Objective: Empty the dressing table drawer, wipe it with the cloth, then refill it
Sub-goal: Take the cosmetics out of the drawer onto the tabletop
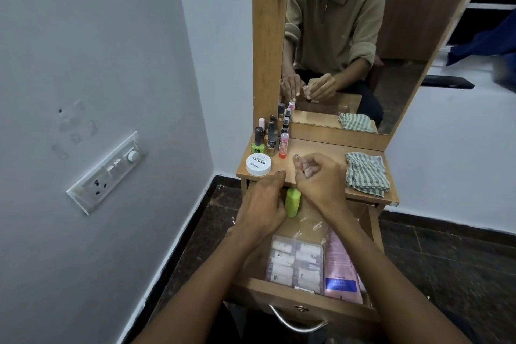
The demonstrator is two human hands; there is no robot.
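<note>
Right hand (318,179) curled round small bottle (300,162) above tabletop; left hand (261,204) half-curled, grip unclear, beside green bottle (292,201).

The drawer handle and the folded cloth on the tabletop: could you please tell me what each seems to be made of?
The drawer handle looks like polished metal: silvery, curved, with bright highlights. The folded cloth looks like soft woven fabric, probably cotton: matte, with green and pale stripes and limp creases.
</note>
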